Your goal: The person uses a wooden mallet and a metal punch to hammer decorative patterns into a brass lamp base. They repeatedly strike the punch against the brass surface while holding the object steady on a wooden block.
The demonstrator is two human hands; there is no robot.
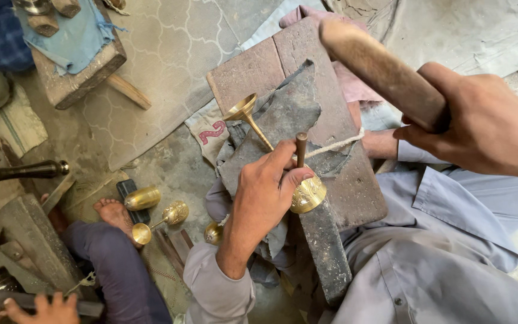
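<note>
— Where does the work stand right now?

— In the middle of it, I'd judge. The left hand (265,192) is closed around a brass goblet (307,193) and pins it on its side against a dark iron bar (325,246) that runs out below the hand. The cup end sits just under the thumb; the thin stem (258,131) runs up and away past the fingers to the flared foot (239,109).

— And the tool?

— A short punch (301,148) stands upright between the fingers of that same hand, its tip down by the cup. The right hand (487,126) is wrapped tight around a wooden mallet (379,69), raised well above and to the right of the punch, not touching it.

— How much of the pattern is done?

— The part of the cup facing up already shows engraved ornament. How far round it goes I cannot tell; the underside is hidden against the bar.

— Anything finished nearby?

— Left of the holding hand, on the floor, lie other brass pieces: a patterned cup (142,198) and a second goblet (162,221), beside another person's bare foot (114,213). They look decorated too, so this seems one piece in a run, with more strikes left on it.
</note>
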